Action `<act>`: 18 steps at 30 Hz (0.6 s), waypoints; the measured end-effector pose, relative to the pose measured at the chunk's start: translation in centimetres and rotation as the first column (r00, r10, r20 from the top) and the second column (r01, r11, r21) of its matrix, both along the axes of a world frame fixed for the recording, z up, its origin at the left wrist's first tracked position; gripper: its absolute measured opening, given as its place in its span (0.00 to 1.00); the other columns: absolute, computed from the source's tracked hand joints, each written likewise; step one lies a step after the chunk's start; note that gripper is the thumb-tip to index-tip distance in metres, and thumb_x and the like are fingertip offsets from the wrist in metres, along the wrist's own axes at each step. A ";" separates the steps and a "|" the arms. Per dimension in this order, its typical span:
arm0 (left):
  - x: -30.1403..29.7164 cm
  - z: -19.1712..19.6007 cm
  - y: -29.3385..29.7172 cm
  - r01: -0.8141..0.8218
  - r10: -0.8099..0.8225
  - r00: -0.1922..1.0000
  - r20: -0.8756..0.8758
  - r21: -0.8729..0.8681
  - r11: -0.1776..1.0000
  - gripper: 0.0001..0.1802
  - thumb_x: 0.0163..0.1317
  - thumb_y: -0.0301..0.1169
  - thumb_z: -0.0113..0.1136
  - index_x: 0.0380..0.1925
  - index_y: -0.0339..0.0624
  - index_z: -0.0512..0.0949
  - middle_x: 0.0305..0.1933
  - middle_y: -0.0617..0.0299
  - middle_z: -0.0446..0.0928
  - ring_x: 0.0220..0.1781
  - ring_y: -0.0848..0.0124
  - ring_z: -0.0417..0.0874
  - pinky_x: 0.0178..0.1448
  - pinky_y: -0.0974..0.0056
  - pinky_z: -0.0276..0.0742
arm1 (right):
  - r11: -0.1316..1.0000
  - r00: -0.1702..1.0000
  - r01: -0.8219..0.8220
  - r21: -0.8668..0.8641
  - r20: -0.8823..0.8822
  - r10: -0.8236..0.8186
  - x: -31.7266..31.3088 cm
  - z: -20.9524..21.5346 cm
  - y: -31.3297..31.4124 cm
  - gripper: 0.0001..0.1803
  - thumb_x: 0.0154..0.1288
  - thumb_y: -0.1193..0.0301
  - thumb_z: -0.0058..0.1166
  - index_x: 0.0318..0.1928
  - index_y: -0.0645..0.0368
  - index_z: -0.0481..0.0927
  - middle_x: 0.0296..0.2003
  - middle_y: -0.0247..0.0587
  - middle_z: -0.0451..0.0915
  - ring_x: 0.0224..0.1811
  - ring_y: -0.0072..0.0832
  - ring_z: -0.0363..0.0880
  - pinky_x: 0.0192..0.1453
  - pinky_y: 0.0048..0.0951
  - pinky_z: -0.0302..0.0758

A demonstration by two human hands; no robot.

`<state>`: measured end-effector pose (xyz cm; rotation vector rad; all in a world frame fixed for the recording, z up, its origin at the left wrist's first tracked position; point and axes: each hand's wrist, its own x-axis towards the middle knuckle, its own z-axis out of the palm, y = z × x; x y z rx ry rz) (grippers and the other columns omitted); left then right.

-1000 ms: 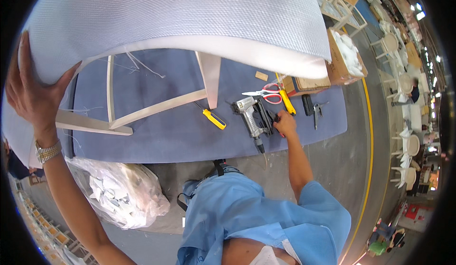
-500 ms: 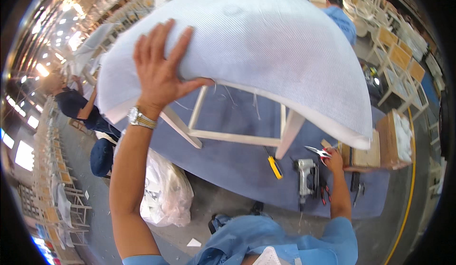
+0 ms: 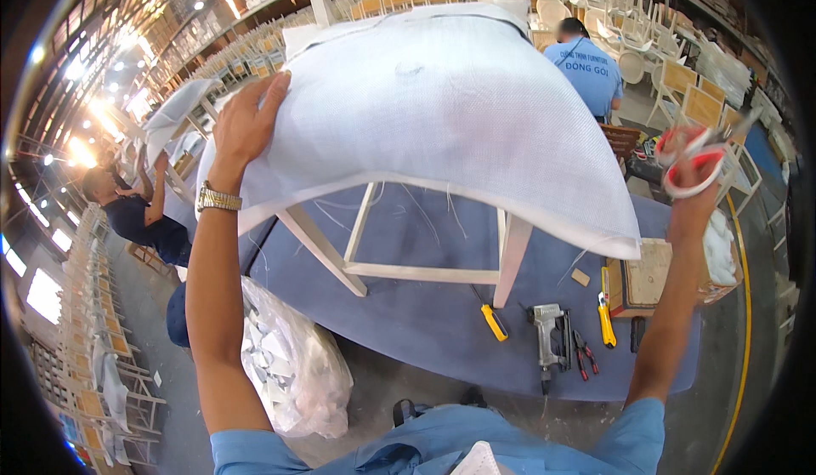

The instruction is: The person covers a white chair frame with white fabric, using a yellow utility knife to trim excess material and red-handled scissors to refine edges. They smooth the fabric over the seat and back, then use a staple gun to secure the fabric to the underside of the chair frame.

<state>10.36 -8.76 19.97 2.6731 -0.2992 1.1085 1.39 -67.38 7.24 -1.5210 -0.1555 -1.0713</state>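
— Head view, far left of the frame?
— Rows of stacked chair frames [image 3: 93,364] down the left edge; another person [image 3: 140,211] in dark clothes at middle left, handling a white fabric piece.

— Next along, lower left?
— Clear plastic bag [image 3: 289,364] stuffed with white scraps, just beside the blue-covered table [image 3: 425,322].

— Left hand [image 3: 246,122]?
— Spread flat, fingers wide, pressed on the upper left part of the white mesh fabric [image 3: 425,118]; metal wristwatch [image 3: 218,199] at the wrist.

— And the fabric itself?
— Draped over a white wooden chair frame [image 3: 408,262] standing on the table, filling the upper middle of the frame, loose threads hanging off the lower hem.

— Lower middle, on the table?
— Yellow-handled screwdriver [image 3: 491,320], grey staple gun [image 3: 548,326], red-handled pliers [image 3: 582,352], second yellow-handled tool [image 3: 605,322], all lying near each other; small wooden box [image 3: 650,275] just right of them.

— Right hand [image 3: 693,199]?
— Raised at the right of the frame, closed around red-handled scissors [image 3: 693,156], well apart from the fabric's right corner.

— Behind, upper right?
— Second person [image 3: 586,67] in a blue shirt, back turned, among more chairs.
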 end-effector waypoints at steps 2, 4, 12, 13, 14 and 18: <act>-1.1 -0.5 0.7 -0.020 0.020 0.999 0.049 -0.004 1.000 0.33 0.71 0.61 0.48 0.51 0.45 0.85 0.53 0.50 0.84 0.57 0.51 0.84 0.61 0.55 0.76 | 0.876 0.941 0.226 -0.426 0.328 -0.083 0.6 7.3 3.4 0.21 0.71 0.66 0.62 0.61 0.59 0.77 0.50 0.42 0.81 0.50 0.25 0.81 0.52 0.24 0.76; -0.6 -0.8 0.7 0.078 -0.077 0.983 0.167 0.001 0.997 0.33 0.71 0.61 0.48 0.50 0.45 0.86 0.52 0.50 0.85 0.55 0.50 0.85 0.60 0.54 0.77 | 0.524 0.870 0.448 -0.724 0.488 -0.068 -0.9 14.4 6.7 0.21 0.71 0.65 0.60 0.61 0.59 0.77 0.50 0.46 0.82 0.51 0.29 0.82 0.55 0.28 0.78; 1.9 -3.2 4.8 -0.070 0.142 0.886 0.441 -0.174 0.982 0.30 0.72 0.56 0.48 0.46 0.42 0.87 0.45 0.44 0.86 0.50 0.48 0.86 0.56 0.55 0.78 | 0.498 0.899 -0.070 -0.864 -0.271 -0.344 7.4 20.5 27.2 0.09 0.71 0.66 0.57 0.39 0.58 0.76 0.32 0.34 0.75 0.33 0.24 0.71 0.39 0.26 0.74; 2.6 -4.1 5.3 -0.005 0.099 0.869 0.486 -0.191 0.982 0.30 0.73 0.55 0.48 0.46 0.41 0.87 0.46 0.42 0.85 0.51 0.47 0.86 0.58 0.55 0.77 | 0.492 0.876 -0.129 -0.861 -0.332 -0.351 9.4 19.0 27.8 0.09 0.72 0.66 0.57 0.39 0.58 0.76 0.32 0.33 0.74 0.32 0.24 0.70 0.39 0.26 0.74; 3.4 -4.0 6.0 -0.045 0.116 0.885 0.452 -0.165 0.985 0.29 0.74 0.55 0.47 0.48 0.43 0.87 0.49 0.41 0.84 0.53 0.47 0.85 0.60 0.55 0.77 | 0.486 0.847 -0.187 -0.854 -0.391 -0.361 10.9 17.6 28.5 0.09 0.72 0.66 0.57 0.39 0.58 0.76 0.31 0.33 0.74 0.31 0.24 0.69 0.38 0.26 0.73; 7.7 -4.1 11.0 -0.418 0.164 0.840 0.517 0.424 0.803 0.23 0.71 0.33 0.54 0.65 0.47 0.74 0.50 0.52 0.82 0.55 0.55 0.82 0.58 0.54 0.78 | 0.637 0.932 -0.213 -0.740 -0.350 -0.094 6.2 15.1 34.4 0.18 0.72 0.63 0.57 0.54 0.62 0.80 0.42 0.42 0.83 0.44 0.30 0.81 0.52 0.34 0.77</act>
